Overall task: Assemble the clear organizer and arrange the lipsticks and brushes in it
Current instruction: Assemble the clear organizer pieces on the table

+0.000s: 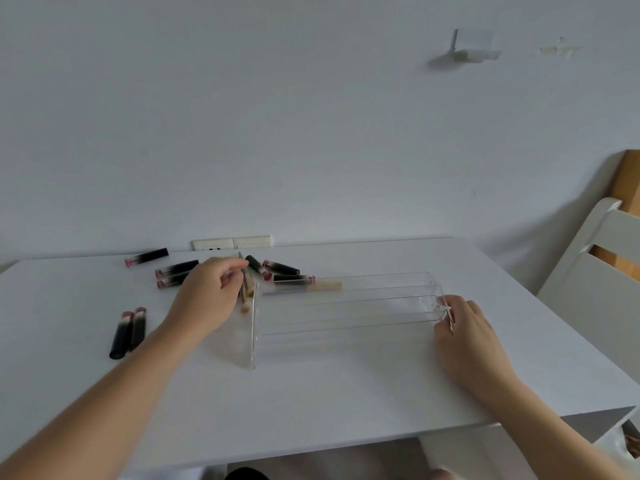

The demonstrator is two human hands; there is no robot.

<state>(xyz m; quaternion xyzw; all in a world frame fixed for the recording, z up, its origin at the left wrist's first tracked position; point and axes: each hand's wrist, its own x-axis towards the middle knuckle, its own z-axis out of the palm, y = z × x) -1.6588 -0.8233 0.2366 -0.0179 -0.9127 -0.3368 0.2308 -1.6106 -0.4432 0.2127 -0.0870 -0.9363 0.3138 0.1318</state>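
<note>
The clear stepped organizer (346,306) stands on the white table (311,393), long side across the view. My right hand (465,327) grips its right end panel. One brush (323,285) lies behind or in the organizer's top tier. My left hand (207,296) reaches past the organizer's left end and pinches brushes (246,289), whose pale tips stick out below the fingers. Several black lipsticks with pink ends lie scattered: one at the far left (147,257), two by my left wrist (128,332), others behind the hand (280,267).
A wall socket plate (232,242) sits at the table's back edge. A white chair (595,265) stands to the right of the table. The table's front edge runs close to my body.
</note>
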